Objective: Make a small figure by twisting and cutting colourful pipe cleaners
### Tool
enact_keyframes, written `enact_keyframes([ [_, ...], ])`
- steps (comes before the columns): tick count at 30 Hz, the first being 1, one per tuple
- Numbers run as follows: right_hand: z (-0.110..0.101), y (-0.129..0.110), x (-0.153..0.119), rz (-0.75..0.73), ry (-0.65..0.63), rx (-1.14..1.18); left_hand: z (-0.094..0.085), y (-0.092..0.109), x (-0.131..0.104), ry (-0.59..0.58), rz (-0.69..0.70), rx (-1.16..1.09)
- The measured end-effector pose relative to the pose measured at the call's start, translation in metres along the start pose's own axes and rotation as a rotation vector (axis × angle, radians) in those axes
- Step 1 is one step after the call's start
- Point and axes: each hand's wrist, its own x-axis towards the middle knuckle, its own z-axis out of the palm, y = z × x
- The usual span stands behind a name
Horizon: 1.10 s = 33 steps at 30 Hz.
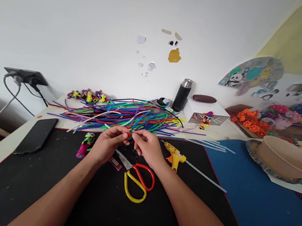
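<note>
Both hands meet over the black mat (99, 210), just in front of a pile of coloured pipe cleaners (123, 115). My left hand (111, 141) pinches a small red piece (129, 135) between thumb and fingers. From the other side, my right hand (147, 146) grips the same piece, its fingers bent. Something dark green shows below the red; its shape is partly hidden. Scissors (135, 181) with one red and one yellow handle lie just below the hands. A pink and green figure (86, 145) lies left of my left hand.
Right of the hands lies a yellow glue gun (174, 156) with a long glue stick. A black phone (36, 135) lies at the left. Behind are small figures (88, 95), a black flask (182, 95) and a white box (206, 113). A bowl (290, 157) sits at the right.
</note>
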Motion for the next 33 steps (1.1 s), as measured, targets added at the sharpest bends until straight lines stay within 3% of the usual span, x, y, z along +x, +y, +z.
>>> enact_keyframes([
  [5, -0.003, 0.0, -0.008, -0.019, -0.041, -0.025, 0.002, -0.001, -0.002, -0.028, -0.016, 0.031],
  [12, -0.005, -0.001, -0.013, 0.005, -0.001, -0.037, 0.006, 0.0, -0.004, -0.046, -0.028, 0.115],
  [25, -0.003, 0.0, -0.015, -0.012, 0.135, -0.148, 0.005, -0.002, -0.006, 0.032, 0.039, 0.321],
  [33, -0.003, 0.0, -0.016, -0.03, 0.136, -0.16, 0.01, 0.003, -0.008, 0.057, 0.071, 0.378],
])
